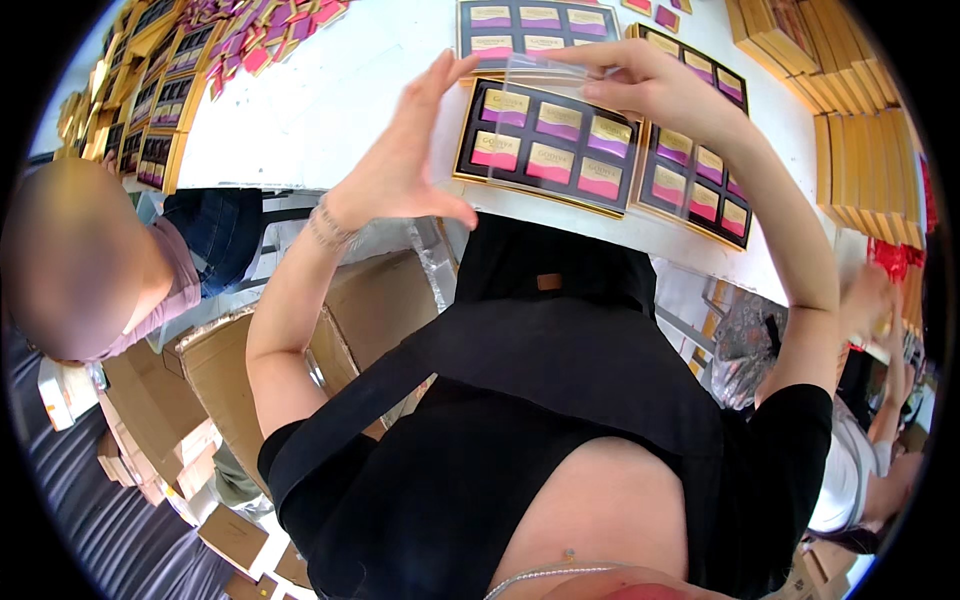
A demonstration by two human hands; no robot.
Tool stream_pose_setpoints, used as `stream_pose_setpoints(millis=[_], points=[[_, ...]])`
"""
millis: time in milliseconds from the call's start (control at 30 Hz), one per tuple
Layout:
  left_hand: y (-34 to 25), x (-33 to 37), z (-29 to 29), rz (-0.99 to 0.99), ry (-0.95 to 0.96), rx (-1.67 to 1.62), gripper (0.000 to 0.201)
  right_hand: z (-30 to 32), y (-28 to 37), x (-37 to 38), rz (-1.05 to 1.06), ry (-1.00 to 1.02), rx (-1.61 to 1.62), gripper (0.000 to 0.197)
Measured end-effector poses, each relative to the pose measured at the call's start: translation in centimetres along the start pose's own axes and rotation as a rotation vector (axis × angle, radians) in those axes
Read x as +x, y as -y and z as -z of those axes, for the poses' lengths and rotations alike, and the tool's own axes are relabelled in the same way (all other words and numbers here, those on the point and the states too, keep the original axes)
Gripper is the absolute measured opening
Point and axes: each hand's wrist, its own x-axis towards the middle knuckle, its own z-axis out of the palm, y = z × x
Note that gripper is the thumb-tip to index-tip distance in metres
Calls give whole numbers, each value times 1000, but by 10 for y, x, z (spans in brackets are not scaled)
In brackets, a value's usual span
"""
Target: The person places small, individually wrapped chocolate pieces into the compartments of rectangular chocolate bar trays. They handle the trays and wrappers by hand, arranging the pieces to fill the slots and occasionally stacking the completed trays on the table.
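A gold-edged box (pixel 515 150) with a black tray lies at the table's front edge, holding two rows of wrapped squares in pink, purple and gold. Over it is a clear plastic sheet (pixel 560 95), tilted, partly covering the squares. My right hand (pixel 645 85) reaches across from the right, its fingers closed on the sheet's upper edge. To the left of the box, my left hand (pixel 405 150) holds nothing, thumb and fingers spread wide. Another filled box (pixel 705 185) sits close on the right, partly behind my right forearm.
Behind stand a further filled box (pixel 540 25) and one at the back right (pixel 665 40). Gold boxes (pixel 865 170) are stacked at the right. Loose wrapped squares (pixel 270 35) lie heaped far left, beside stacked filled boxes (pixel 175 105). A person (pixel 150 260) is at the left, another (pixel 860 450) at the right.
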Motion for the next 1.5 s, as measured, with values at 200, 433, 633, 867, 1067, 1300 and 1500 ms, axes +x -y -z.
stream_pose_setpoints(millis=[200,433,633,867,1067,1300,1500], points=[[-8,-26,-23,106,2,117,149,-38,-7,21,59,-62,-69,39],[-13,-29,-19,202,-52,92,146,-61,19,-5,277,-246,-703,74],[-5,-26,-14,248,-8,84,138,-80,34,-16,217,-116,-816,101],[-2,-31,-11,260,4,50,137,-81,20,-5,304,-44,-793,97],[23,-33,32,102,-108,107,127,-83,22,-3,243,32,-872,103],[91,-47,109,543,26,1088,87,-5,27,36,452,-229,-905,100],[118,-63,117,407,-459,574,75,35,-2,79,466,-92,-977,110]])
